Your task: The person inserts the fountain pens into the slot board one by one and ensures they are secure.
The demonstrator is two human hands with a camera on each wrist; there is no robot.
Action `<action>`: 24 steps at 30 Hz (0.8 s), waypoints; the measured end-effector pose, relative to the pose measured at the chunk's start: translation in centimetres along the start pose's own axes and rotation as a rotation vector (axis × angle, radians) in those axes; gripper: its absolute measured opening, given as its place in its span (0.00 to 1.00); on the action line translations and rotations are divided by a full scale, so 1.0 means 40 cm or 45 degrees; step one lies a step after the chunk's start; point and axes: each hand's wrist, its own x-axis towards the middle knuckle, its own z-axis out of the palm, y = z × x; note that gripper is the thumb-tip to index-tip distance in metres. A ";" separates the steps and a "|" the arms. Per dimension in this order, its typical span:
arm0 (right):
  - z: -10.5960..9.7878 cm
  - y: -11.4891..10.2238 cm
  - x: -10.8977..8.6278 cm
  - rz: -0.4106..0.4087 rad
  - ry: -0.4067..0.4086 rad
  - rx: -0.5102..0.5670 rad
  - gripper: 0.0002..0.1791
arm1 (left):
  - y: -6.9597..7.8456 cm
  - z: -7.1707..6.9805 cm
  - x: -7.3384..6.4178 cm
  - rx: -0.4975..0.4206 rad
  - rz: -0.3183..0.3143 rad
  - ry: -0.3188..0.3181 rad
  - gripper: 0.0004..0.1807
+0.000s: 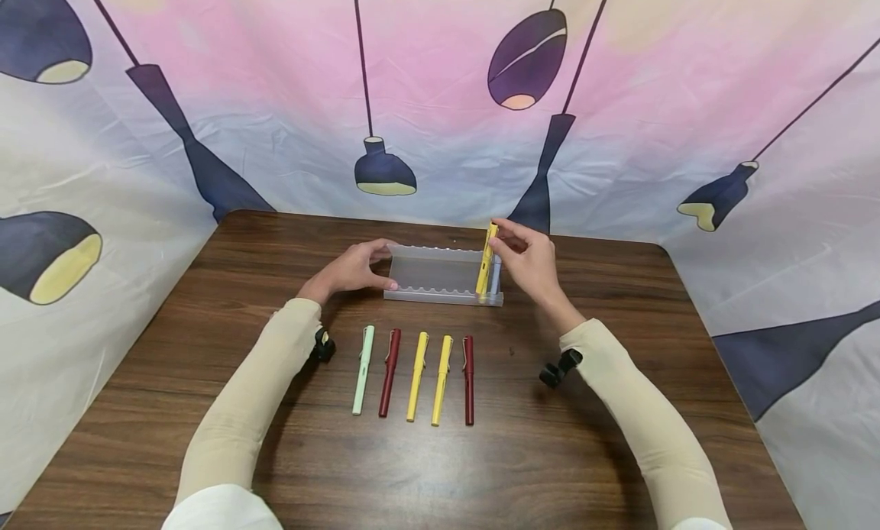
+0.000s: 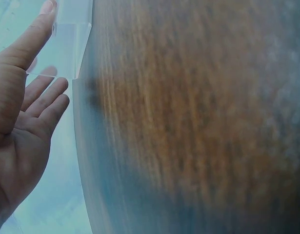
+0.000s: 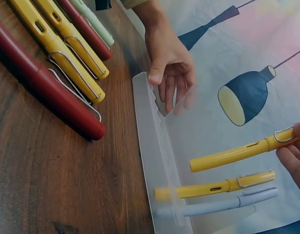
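Note:
A clear plastic pen tray with notched long walls stands on the table. My left hand holds its left end, thumb at the front corner and fingers at the back; in the left wrist view the fingers look fairly straight. Above the tray's right end, my right hand pinches a yellow pen by its clip end, the pen tilted. Below that pen, another yellow pen and a pale blue pen lie side by side in the tray, apart from the held one.
In front of the tray lies a row of pens: a mint green pen, a dark red pen, two yellow pens, one of them a yellow pen, and another dark red pen. A printed cloth hangs behind the wooden table.

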 end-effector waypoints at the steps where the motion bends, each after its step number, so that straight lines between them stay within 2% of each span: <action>1: 0.004 0.016 0.004 0.001 0.003 -0.005 0.19 | 0.000 0.000 0.000 0.000 -0.001 0.000 0.48; 2: 0.008 0.033 0.008 0.003 0.005 -0.014 0.19 | 0.001 0.000 -0.001 0.001 -0.003 -0.001 0.48; 24: 0.056 0.081 0.004 0.050 0.000 -0.105 0.20 | 0.001 0.000 -0.001 0.003 -0.008 -0.004 0.47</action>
